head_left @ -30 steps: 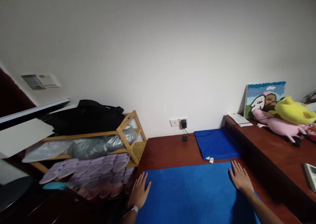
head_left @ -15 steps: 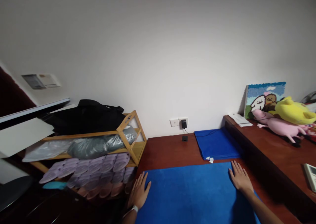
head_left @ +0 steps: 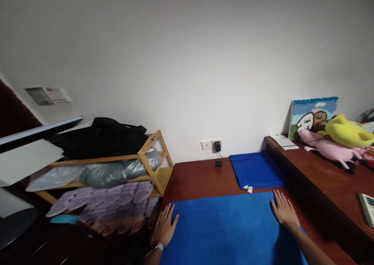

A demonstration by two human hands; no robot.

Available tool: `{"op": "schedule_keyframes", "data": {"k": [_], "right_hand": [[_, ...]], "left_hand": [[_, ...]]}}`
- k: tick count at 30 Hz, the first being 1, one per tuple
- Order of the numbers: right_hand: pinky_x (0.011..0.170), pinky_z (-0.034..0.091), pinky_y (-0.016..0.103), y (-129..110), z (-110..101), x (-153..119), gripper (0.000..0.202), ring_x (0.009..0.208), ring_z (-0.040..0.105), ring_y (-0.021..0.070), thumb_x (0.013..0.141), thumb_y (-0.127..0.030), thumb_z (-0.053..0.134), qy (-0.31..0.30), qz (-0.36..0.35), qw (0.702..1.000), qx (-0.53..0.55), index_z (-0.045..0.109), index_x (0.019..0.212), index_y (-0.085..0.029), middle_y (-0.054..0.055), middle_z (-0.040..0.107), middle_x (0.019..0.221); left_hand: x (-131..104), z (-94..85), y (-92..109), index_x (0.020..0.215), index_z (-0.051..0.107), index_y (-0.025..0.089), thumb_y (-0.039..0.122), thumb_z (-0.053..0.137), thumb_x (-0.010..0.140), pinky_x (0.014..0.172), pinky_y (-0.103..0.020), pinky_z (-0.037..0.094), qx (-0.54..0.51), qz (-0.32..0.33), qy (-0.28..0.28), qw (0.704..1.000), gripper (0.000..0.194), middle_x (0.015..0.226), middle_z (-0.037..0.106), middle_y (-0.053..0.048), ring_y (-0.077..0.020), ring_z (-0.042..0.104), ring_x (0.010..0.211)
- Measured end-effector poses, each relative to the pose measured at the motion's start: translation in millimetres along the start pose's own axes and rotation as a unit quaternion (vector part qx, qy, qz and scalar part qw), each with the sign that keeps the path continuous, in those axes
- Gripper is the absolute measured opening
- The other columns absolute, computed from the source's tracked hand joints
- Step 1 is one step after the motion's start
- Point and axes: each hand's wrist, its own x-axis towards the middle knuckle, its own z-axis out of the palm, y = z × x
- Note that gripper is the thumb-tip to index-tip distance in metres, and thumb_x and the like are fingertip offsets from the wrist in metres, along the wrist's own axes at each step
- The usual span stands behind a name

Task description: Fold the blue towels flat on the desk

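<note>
A bright blue cloth point(head_left: 222, 230) lies spread flat over the reddish-brown table point(head_left: 195, 181), its near part running out of the bottom of the view. At the cloth's left edge rests my left hand point(head_left: 165, 227), fingers stretched out, with a pale band on the wrist. My right hand point(head_left: 284, 211) lies flat at the far right corner of the cloth, fingers apart. Neither hand holds anything. Just beyond the right hand sits a folded darker blue cloth point(head_left: 258, 171) with small white tags at its near edge.
Left of the table stands a wooden rack point(head_left: 163, 179) with a black bag point(head_left: 102, 140) and several lilac slippers point(head_left: 143, 191). A raised ledge on the right bears plush toys point(head_left: 330, 150), a picture point(head_left: 314, 117) and a calculator-like device point(head_left: 367, 209). A black plug point(head_left: 217, 146) is in the wall socket.
</note>
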Motion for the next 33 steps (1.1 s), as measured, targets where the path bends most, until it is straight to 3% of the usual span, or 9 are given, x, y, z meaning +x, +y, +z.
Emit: {"op": "schedule_keyframes", "data": {"k": [20,33], "right_hand": [[0.130,0.020,0.046,1.0,1.4,1.2,0.083,0.160,0.023,0.0260,0.097,-0.053,0.009,-0.009,0.004,1.000,-0.008,0.029,0.164,-0.008,0.010,0.029,0.172],[0.129,0.021,0.048,1.8,3.1,2.0,0.082,0.159,0.025,0.0267,0.098,-0.053,0.011,-0.004,0.003,1.000,0.002,0.029,0.165,-0.010,0.010,0.030,0.171]], "left_hand": [[-0.2,0.3,-1.1,0.157,0.046,0.019,0.049,0.038,0.103,0.128,-0.050,0.031,0.006,0.002,-0.013,1.000,0.063,0.167,0.043,-0.011,-0.0273,0.040,0.154],[-0.5,-0.5,0.2,0.155,0.050,0.019,0.049,0.039,0.101,0.127,-0.050,0.033,0.003,0.005,0.003,1.000,0.062,0.164,0.048,-0.011,-0.0281,0.044,0.152]]}}
